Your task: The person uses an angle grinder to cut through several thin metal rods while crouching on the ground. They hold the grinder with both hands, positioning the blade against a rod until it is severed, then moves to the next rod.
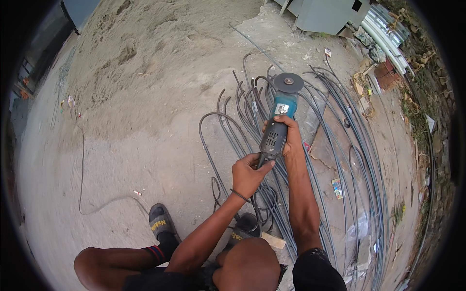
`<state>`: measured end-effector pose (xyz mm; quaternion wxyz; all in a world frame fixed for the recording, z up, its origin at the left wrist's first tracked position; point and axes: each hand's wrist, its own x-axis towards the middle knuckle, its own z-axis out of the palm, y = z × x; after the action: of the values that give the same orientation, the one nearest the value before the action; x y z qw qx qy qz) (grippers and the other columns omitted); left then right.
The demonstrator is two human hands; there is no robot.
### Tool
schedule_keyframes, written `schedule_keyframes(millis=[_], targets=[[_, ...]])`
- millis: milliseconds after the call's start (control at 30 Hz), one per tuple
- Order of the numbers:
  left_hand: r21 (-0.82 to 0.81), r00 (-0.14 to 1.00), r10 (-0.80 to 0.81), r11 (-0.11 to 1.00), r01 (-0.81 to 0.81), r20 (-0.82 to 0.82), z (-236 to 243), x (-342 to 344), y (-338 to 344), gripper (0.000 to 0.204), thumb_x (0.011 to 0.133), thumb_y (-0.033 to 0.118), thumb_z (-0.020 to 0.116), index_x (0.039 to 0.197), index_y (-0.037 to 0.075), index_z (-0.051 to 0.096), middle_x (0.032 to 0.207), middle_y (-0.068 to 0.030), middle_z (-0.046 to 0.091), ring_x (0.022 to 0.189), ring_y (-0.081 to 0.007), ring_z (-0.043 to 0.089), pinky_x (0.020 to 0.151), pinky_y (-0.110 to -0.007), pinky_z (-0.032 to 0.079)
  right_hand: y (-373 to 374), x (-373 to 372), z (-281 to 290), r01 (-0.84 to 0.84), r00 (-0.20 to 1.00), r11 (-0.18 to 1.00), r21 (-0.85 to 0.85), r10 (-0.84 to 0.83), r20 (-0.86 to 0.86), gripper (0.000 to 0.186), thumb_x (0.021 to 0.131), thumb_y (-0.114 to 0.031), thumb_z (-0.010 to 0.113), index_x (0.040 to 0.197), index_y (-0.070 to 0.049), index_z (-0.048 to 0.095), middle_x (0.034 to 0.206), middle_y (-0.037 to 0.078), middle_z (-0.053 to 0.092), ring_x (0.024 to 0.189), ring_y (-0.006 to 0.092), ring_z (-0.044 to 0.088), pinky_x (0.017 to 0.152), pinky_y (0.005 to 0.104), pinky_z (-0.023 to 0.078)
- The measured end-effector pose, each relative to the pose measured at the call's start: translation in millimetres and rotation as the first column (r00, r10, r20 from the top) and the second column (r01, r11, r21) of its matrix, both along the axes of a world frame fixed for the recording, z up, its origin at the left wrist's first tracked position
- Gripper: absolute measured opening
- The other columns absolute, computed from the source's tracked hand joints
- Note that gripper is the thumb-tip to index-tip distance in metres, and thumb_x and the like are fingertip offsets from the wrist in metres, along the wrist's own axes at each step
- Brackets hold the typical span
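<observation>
An angle grinder (274,136) with a teal head and a dark grey body is held up over the ground, its disc end pointing away from me. The round dark cutting disc (289,82) faces upward and shows no guard around its far edge. My right hand (290,136) is wrapped around the grinder's body from the right, thumb on top. At the rear end, by the cord, my left hand (248,173) is closed, its thumb and fingers pinching there. Long steel rebars (335,140), several with hooked ends, lie below the tool.
A sand heap (141,43) spreads at the far left. A thin cable (82,169) curves over the ground toward my sandalled foot (161,220). A grey metal box (325,17) and pale pipes (386,39) stand far right. A wood offcut (274,240) lies near my legs.
</observation>
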<state>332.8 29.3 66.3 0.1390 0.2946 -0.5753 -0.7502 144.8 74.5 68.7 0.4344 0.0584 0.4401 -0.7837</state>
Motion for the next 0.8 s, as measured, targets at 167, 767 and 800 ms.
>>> schedule_keyframes(millis=[167,767,800], targets=[[-0.579,0.983,0.093,0.815,0.016,0.159,11,-4,4,0.047,0.076,0.023,0.086,0.108,-0.006,0.068,0.085,-0.0183,0.074,0.069,-0.0230,0.072,0.062,-0.031,0.056,10,4,2,0.021,0.999,1.000,0.013,-0.020,-0.032,0.033,0.076,-0.015,0.070,0.097,0.008,0.059,0.082,0.018,0.068,0.069,0.0292,0.070,0.059,0.0414,0.062],[-0.726,0.856,-0.504,0.544,0.420,0.117,39,33,-35,0.081,0.082,0.039,0.070,0.146,0.003,0.037,0.102,-0.0236,0.069,0.085,-0.0429,0.069,0.068,-0.047,0.057,60,32,-18,0.385,0.297,0.881,0.274,0.163,-0.941,0.062,0.074,-0.041,0.073,0.116,0.004,0.065,0.108,0.023,0.069,0.099,0.0363,0.067,0.088,0.0432,0.054],[-0.802,0.888,-0.447,0.489,0.344,0.109,48,37,-36,0.076,0.084,0.038,0.067,0.143,0.000,0.038,0.102,-0.0244,0.068,0.083,-0.0418,0.069,0.066,-0.047,0.057,55,30,-22,0.380,0.375,0.882,0.279,0.129,-0.918,0.057,0.071,-0.036,0.076,0.114,0.001,0.066,0.105,0.019,0.069,0.094,0.0322,0.066,0.084,0.0415,0.055]])
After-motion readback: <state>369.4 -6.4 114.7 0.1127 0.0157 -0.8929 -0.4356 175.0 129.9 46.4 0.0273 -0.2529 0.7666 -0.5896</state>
